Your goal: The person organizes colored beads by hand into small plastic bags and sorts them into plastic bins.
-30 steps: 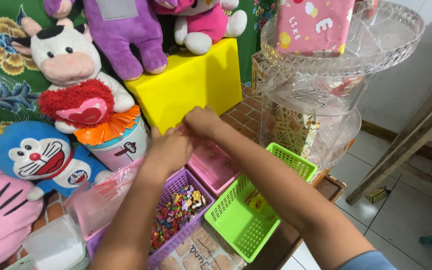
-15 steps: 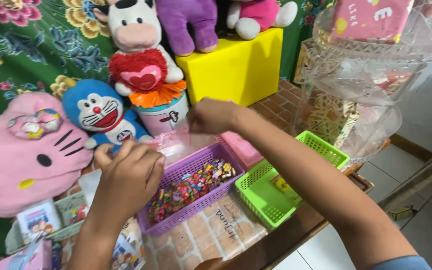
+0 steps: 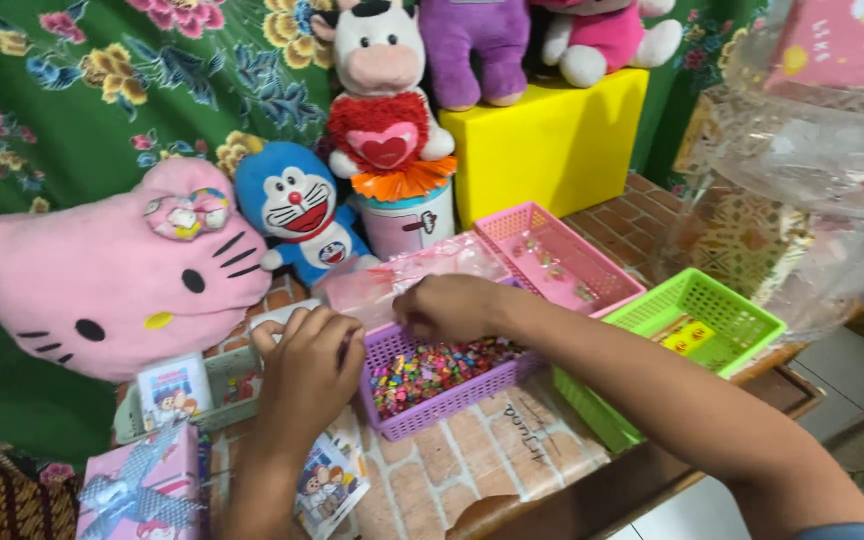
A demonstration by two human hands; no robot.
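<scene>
The right hand (image 3: pixel 452 308) sits curled over the purple basket (image 3: pixel 442 385) of tiny colourful beads (image 3: pixel 432 365), touching a clear plastic bag (image 3: pixel 402 275) at its back edge; I cannot tell what it pinches. The left hand (image 3: pixel 307 365) rests loosely closed beside the basket, maybe steadying it. Pink basket (image 3: pixel 557 255) and green basket (image 3: pixel 697 315) wait nearby.

There is just one camera, worn on the person's head, and it looks down and forward from close up. It sees the bench (image 3: pixel 472 465) near the bottom and the green flowered cloth (image 3: pixel 102 110) behind it.
</scene>
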